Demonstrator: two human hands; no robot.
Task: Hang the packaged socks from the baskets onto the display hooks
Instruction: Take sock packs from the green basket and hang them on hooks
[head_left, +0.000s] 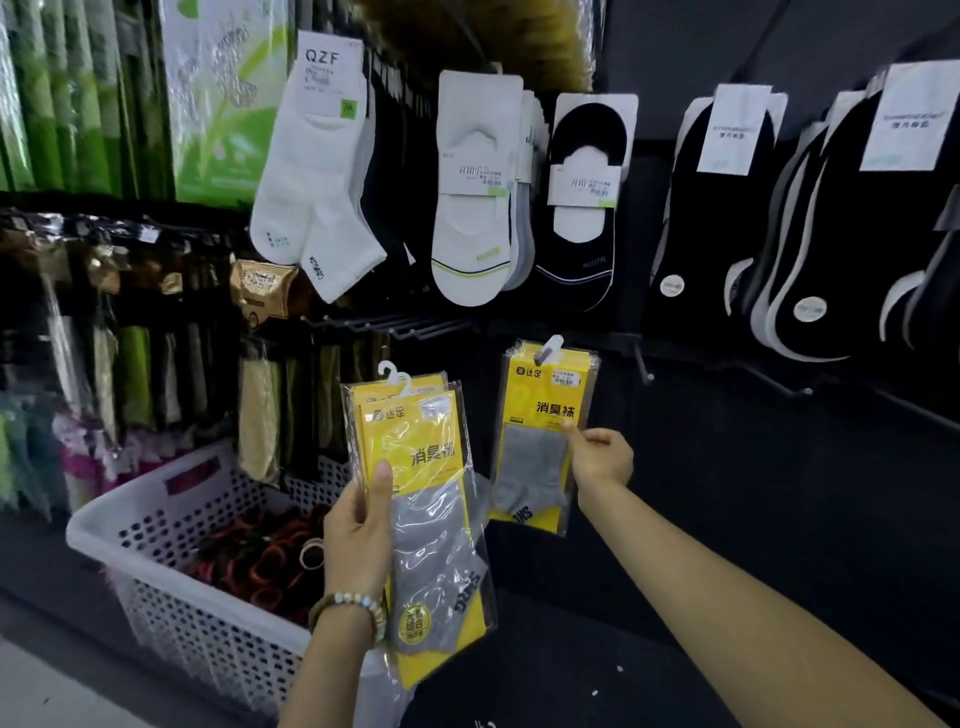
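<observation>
The right hand (597, 457) is pinching a single sock pack (540, 415) by its right edge, thumb in front and the other fingers curled behind. It is holding the pack upright against the lower part of the dark display wall (727, 467), just under the row of hanging socks (582, 208). The pack's white plastic hanger (551, 347) is sitting at the top. I cannot tell whether it is already resting on a hook. A bare black hook (644, 366) is sticking out just to the right.

The left hand (358, 525) is gripping a small stack of sock packs (426, 467) along its left edge, thumb pressing the front. It is holding them above the right corner of the white basket (130, 519).

These packs are probably very light. The clear film looks glossy and is likely slippery, and the lower half, holding only soft socks, is likely to bend. The yellow card is probably the stiff part, so a pinch on that card near the hanger should be giving the best control for steering the small opening onto a hook. The fanned stack could be sliding apart, so a firm squeeze seems wise.
</observation>
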